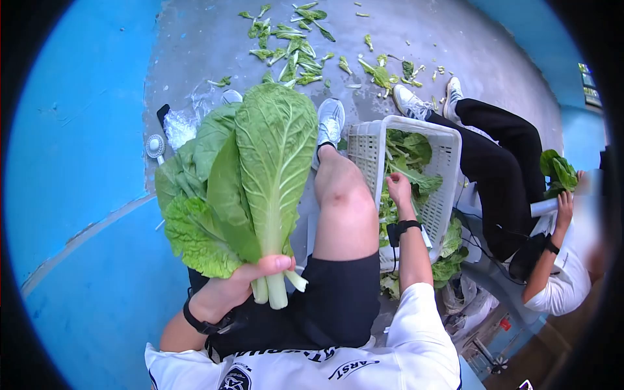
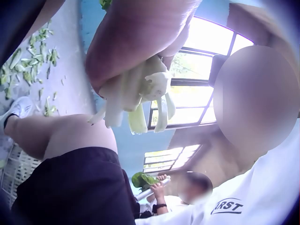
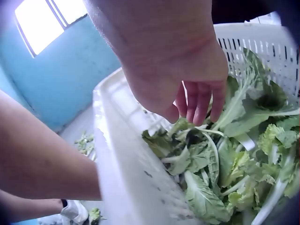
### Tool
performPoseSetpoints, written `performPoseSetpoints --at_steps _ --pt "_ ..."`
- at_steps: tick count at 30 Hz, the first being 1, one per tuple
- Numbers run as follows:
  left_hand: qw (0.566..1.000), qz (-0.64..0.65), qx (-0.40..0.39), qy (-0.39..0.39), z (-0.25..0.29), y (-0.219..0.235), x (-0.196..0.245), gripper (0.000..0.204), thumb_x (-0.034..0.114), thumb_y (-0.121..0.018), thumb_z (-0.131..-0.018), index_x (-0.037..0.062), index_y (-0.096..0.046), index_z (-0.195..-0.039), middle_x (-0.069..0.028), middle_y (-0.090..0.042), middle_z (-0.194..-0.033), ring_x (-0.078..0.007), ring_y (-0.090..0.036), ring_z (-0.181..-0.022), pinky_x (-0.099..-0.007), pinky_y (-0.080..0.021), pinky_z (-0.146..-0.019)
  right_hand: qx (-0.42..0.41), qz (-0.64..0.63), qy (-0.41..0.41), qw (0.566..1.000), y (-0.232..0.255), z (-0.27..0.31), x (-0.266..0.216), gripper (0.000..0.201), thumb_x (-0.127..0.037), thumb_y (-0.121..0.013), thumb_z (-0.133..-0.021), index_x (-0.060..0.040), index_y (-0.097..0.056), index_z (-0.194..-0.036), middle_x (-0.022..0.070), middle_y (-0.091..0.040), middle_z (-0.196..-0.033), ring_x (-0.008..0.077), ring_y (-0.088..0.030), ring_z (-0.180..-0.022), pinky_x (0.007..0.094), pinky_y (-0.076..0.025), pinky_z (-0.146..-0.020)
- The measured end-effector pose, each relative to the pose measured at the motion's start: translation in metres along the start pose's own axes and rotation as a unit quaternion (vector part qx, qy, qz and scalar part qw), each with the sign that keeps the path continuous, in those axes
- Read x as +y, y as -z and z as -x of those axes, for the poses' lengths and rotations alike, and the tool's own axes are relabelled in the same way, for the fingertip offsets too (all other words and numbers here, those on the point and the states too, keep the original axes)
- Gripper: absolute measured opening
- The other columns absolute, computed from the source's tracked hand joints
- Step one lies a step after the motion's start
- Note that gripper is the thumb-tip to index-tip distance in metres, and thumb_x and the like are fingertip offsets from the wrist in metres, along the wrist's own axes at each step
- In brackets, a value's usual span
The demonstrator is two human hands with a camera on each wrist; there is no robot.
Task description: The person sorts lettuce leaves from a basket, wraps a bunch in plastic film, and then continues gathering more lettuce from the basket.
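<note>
My left hand (image 1: 237, 286) grips a bunch of leafy greens (image 1: 276, 156) by the white stalks, leaves fanned upward over my lap. In the left wrist view the cut stalk ends (image 2: 138, 112) stick out beneath the hand (image 2: 140, 42). My right hand (image 1: 400, 190) is inside the white basket (image 1: 453, 188), above loose greens (image 3: 206, 192). The right wrist view shows that hand (image 3: 183, 75) with its fingers hanging down, loosely bent, at the top of the pile; whether the fingertips touch a stem is unclear.
Scattered leaves (image 1: 296, 58) lie on the grey floor ahead. A clear plastic bag (image 1: 181, 129) and a small white fan (image 1: 155, 145) are at the left. To the right sits another person (image 1: 562, 273) holding greens (image 1: 558, 172). More greens (image 1: 448, 263) lie beside the basket.
</note>
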State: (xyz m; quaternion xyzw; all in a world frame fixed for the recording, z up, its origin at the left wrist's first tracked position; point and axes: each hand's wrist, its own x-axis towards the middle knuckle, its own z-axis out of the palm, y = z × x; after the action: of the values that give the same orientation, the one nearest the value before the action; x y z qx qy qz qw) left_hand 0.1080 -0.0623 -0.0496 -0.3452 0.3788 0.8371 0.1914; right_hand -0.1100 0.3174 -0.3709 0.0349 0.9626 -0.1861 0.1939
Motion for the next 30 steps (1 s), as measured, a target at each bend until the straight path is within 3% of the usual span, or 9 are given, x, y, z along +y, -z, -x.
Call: performPoseSetpoints --at_steps 5,9,11,14,20,21,24,26,30 --pt "0.998 0.034 0.018 0.054 -0.017 0.011 0.003 0.034 0.02 -0.071 -0.078 0.0 -0.056 -0.102 -0.0085 -0.06 -0.084 -0.0203 -0.061 -0.084 -0.0357 -0.049 -0.083 -0.016 0.051 -0.009 0.999 -0.04 -0.038 0.01 0.06 -0.038 -0.072 -0.074 -0.0036 -0.057 -0.12 0.0205 -0.063 -0.113 0.0348 -0.059 -0.108 0.0402 -0.045 -0.094" --pt "0.991 0.113 0.025 0.069 -0.027 0.022 0.001 0.026 0.015 -0.07 -0.083 0.0008 -0.061 -0.103 -0.0072 -0.064 -0.091 -0.0158 -0.063 -0.085 -0.0296 -0.051 -0.077 -0.046 0.085 -0.033 0.995 -0.075 -0.069 0.039 0.083 -0.039 -0.069 -0.076 -0.0136 -0.031 -0.144 0.0259 -0.032 -0.144 0.0452 -0.042 -0.125 0.0476 -0.037 -0.105" --pt "0.988 0.11 0.053 0.096 -0.032 0.024 0.004 0.026 0.023 -0.065 -0.083 0.0012 -0.057 -0.097 -0.0064 -0.059 -0.086 -0.0191 -0.058 -0.091 -0.0338 -0.045 -0.09 -0.012 -0.166 -0.119 0.979 -0.128 -0.104 0.097 0.079 -0.038 -0.062 -0.082 -0.0145 -0.025 -0.147 0.0265 -0.027 -0.147 0.0463 -0.037 -0.129 0.0476 -0.034 -0.107" --pt "0.985 0.127 0.062 0.1 -0.033 0.03 0.003 0.025 0.023 -0.064 -0.083 0.0015 -0.057 -0.094 -0.0066 -0.057 -0.084 -0.0193 -0.057 -0.088 -0.0354 -0.044 -0.092 -0.008 -0.256 -0.136 0.957 -0.157 -0.107 0.135 0.068 -0.039 -0.053 -0.087 -0.0167 -0.028 -0.146 0.0271 -0.027 -0.146 0.0463 -0.044 -0.123 0.0484 -0.04 -0.101" --pt "0.982 0.137 0.089 0.092 -0.035 0.025 0.008 0.025 0.022 -0.063 -0.082 0.0013 -0.055 -0.094 -0.0064 -0.055 -0.081 -0.0182 -0.055 -0.083 -0.0366 -0.043 -0.093 -0.046 -0.121 -0.123 0.984 -0.188 -0.132 0.217 0.062 -0.039 -0.05 -0.087 -0.0166 -0.032 -0.143 0.0271 -0.035 -0.141 0.0455 -0.054 -0.111 0.0501 -0.047 -0.09" --pt "0.981 0.144 0.087 0.098 -0.036 0.025 0.007 0.026 0.021 -0.064 -0.081 0.0011 -0.055 -0.095 -0.0065 -0.055 -0.081 -0.0181 -0.054 -0.083 -0.0367 -0.042 -0.093 -0.05 -0.109 -0.122 0.985 -0.187 -0.131 0.216 0.062 -0.039 -0.049 -0.087 -0.0166 -0.032 -0.142 0.0271 -0.036 -0.141 0.0455 -0.055 -0.11 0.0502 -0.047 -0.089" --pt "0.98 0.154 0.081 0.099 -0.037 0.024 0.01 0.027 0.021 -0.064 -0.081 0.0009 -0.055 -0.096 -0.0067 -0.055 -0.081 -0.0183 -0.054 -0.082 -0.0367 -0.042 -0.093 -0.098 0.113 -0.084 0.985 -0.116 -0.088 0.099 0.043 -0.037 -0.05 -0.086 -0.0122 -0.051 -0.121 0.0211 -0.054 -0.118 0.0402 -0.061 -0.1 0.0494 -0.05 -0.081" --pt "0.981 0.152 0.077 0.096 -0.038 0.023 0.01 0.027 0.021 -0.065 -0.081 0.0007 -0.055 -0.097 -0.0068 -0.055 -0.081 -0.0183 -0.054 -0.082 -0.0368 -0.042 -0.093 -0.11 0.166 -0.081 0.977 -0.084 -0.075 0.051 0.037 -0.036 -0.05 -0.085 -0.0092 -0.064 -0.107 0.0171 -0.067 -0.103 0.0368 -0.065 -0.094 0.0488 -0.052 -0.076" --pt "0.981 0.149 0.081 0.095 -0.037 0.024 0.01 0.028 0.02 -0.065 -0.08 0.0003 -0.055 -0.098 -0.0068 -0.055 -0.08 -0.0181 -0.054 -0.082 -0.0371 -0.043 -0.093 -0.123 0.252 -0.076 0.957 -0.067 -0.068 0.035 0.035 -0.035 -0.05 -0.085 -0.0082 -0.068 -0.098 0.0172 -0.068 -0.1 0.0356 -0.066 -0.093 0.0465 -0.054 -0.076"
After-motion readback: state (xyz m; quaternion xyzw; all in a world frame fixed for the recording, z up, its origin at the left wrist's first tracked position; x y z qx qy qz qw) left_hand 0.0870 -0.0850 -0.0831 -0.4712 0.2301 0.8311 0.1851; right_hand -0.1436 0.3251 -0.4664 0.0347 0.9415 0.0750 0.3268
